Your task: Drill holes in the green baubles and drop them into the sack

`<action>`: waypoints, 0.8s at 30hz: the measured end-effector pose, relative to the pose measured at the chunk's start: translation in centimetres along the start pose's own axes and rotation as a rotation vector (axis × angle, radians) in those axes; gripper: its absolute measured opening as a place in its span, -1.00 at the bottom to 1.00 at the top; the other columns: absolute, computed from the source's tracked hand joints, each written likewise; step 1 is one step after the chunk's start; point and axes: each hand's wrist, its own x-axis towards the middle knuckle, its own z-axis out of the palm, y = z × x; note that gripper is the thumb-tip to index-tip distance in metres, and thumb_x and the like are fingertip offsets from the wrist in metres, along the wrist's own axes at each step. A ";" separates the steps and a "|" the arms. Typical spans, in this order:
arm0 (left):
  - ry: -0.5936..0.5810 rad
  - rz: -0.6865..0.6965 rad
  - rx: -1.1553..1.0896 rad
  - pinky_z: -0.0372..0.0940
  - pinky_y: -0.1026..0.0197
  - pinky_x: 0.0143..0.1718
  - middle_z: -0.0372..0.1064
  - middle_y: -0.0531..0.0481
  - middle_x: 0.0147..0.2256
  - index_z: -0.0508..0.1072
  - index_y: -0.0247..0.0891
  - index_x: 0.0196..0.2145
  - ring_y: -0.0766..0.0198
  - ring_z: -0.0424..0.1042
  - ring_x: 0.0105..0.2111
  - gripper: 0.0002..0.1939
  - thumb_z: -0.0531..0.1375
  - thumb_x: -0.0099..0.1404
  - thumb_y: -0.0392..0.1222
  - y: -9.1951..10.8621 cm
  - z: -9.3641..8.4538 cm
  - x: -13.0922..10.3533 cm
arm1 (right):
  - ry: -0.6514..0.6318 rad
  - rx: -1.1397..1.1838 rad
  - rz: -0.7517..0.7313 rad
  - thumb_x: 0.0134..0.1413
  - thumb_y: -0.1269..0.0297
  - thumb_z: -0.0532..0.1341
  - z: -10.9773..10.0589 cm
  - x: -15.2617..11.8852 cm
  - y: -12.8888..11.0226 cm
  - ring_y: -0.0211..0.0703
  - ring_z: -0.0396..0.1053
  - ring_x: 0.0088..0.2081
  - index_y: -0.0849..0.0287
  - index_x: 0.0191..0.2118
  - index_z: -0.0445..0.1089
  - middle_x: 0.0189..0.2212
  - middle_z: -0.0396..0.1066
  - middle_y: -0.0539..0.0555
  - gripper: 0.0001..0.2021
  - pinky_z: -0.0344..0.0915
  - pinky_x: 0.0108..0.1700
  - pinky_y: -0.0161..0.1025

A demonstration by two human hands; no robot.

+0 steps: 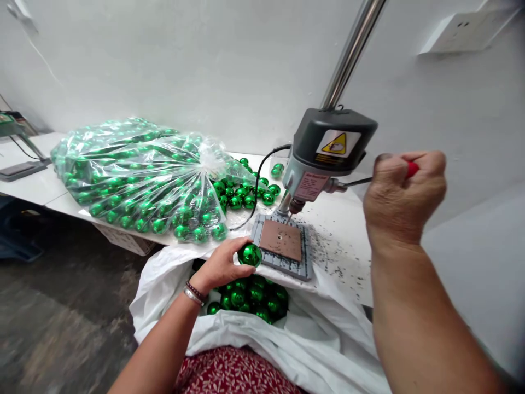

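Between the thumb and fingers of my left hand (pixel 221 265) is a shiny green bauble (pixel 249 255), held just left of the drill press base (pixel 305 249). My right hand (pixel 404 197) is wrapped round the red-tipped feed lever (pixel 412 169) at the right side of the bench drill press (pixel 324 156). Its thin bit points down above a brown square pad (pixel 281 239) with a small hole in it. Below my left hand, an open white sack (pixel 324 314) holds many more green baubles (pixel 256 295).
A large tied clear plastic bag (pixel 135 175) full of green baubles lies on the white table (pixel 41 189). Loose baubles (pixel 241 197) sit beside it, near a black cable (pixel 257 183). Dark shavings (pixel 336 251) litter the tabletop. A wall socket (pixel 459 30) is at upper right.
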 end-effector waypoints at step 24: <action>0.041 -0.327 0.705 0.35 -0.04 0.01 0.39 -0.35 0.07 0.41 -0.38 0.05 -0.08 0.46 0.02 -0.58 0.00 0.28 -0.43 -2.4 -2.1 17.8 | 0.031 -0.018 0.076 -0.24 -0.07 0.13 -1.0 -0.8 0.5 -0.25 0.27 -0.41 0.17 -0.41 0.33 -0.43 0.37 0.08 -0.62 0.20 -0.31 -0.20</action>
